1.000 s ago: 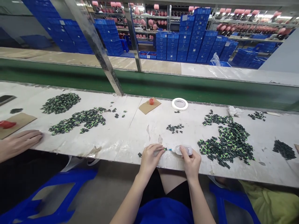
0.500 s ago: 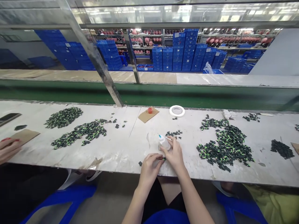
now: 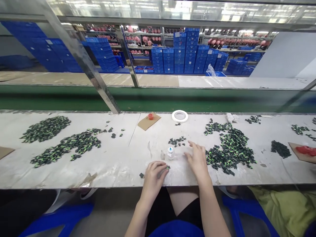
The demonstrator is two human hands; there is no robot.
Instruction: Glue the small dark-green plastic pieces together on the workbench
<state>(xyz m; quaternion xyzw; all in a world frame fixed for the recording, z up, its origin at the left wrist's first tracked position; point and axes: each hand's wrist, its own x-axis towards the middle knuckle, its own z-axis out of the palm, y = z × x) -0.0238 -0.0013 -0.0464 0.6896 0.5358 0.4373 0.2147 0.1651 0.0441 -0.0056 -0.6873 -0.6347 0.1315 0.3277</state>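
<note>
My left hand (image 3: pixel 154 173) rests at the near edge of the white bench (image 3: pixel 116 164), fingers pinched on a small black-and-green part (image 3: pixel 168 168). My right hand (image 3: pixel 197 157) hovers over the bench with fingers spread and nothing in it. A small clear glue bottle with a blue tip (image 3: pixel 170 152) stands upright between the hands, just left of my right hand. A big heap of black-and-green parts (image 3: pixel 232 148) lies right of my right hand. A small cluster of the same parts (image 3: pixel 176 141) lies behind the bottle.
Two more heaps of parts (image 3: pixel 66 144) lie to the left. A roll of white tape (image 3: pixel 180 116) and a cardboard piece with a red cap (image 3: pixel 148 119) sit near the green conveyor (image 3: pixel 172 98). A slanted metal post (image 3: pixel 98 85) stands at the back. Blue crates fill the background.
My right hand has set the glue bottle upright on the bench, let go of it and moved right. The left hand stays pinched on the small part. The view has swung right.
</note>
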